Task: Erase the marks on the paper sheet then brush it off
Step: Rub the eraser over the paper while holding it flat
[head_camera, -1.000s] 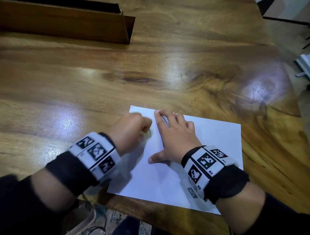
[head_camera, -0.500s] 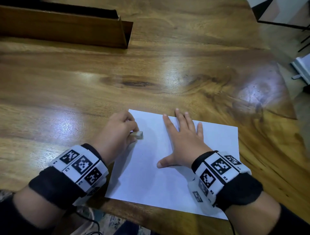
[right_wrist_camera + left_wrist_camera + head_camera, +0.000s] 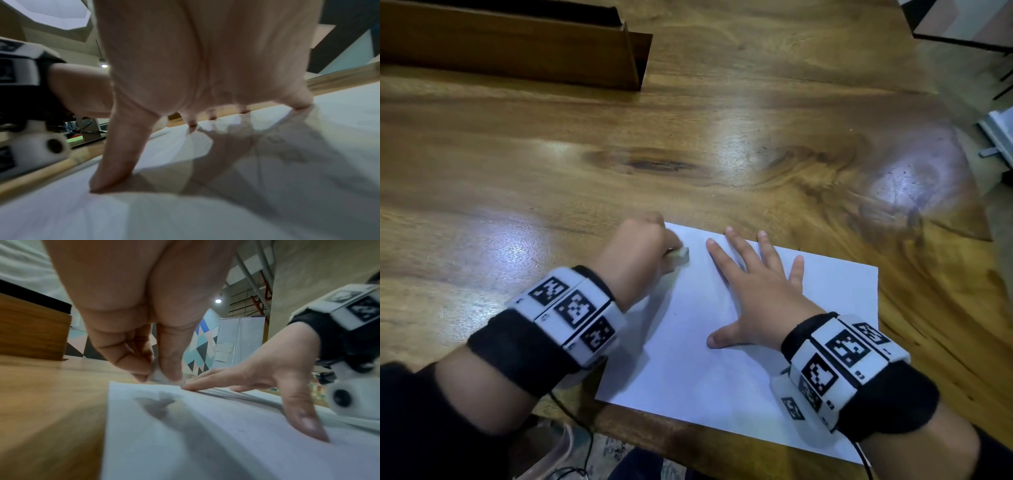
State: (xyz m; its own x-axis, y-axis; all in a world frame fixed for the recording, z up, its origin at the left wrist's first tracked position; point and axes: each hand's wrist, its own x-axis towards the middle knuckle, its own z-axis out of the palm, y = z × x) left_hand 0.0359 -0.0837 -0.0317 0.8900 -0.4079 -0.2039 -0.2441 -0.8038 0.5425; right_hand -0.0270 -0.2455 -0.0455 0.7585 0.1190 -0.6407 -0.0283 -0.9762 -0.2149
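Since the earlier frames, the left hand (image 3: 635, 248) has pulled back from beside the right fingers toward the sheet's left edge, and the right hand (image 3: 753, 291) has spread its fingers wider.

Left to right:

1. Left hand. Clenched around a small white eraser (image 3: 681, 255), pinched between thumb and fingertips; the left wrist view confirms the pinch (image 3: 158, 376). The eraser tip sits at or just above the paper (image 3: 722, 370) near its far left corner; contact cannot be confirmed.

2. Paper. It lies flat on the wooden table (image 3: 517, 178), near the front edge, with its long axis running from roughly 10 o'clock to 4 o'clock. No clear mark is visible in the head view; the right wrist view shows faint pencil traces (image 3: 292, 155) near the right hand's fingers.

3. Right hand. Released and flat, fingers straight and splayed, thumb out, pressing the sheet down. It holds nothing.

Governing relation: the eraser lies at about 9 o'clock from the right fingertips (image 3: 710, 245), near but apart. The left hand is the nearer hand to the sheet's left portion. Judged next stroke: across the paper toward 3 o'clock, with the right hand as anchor.
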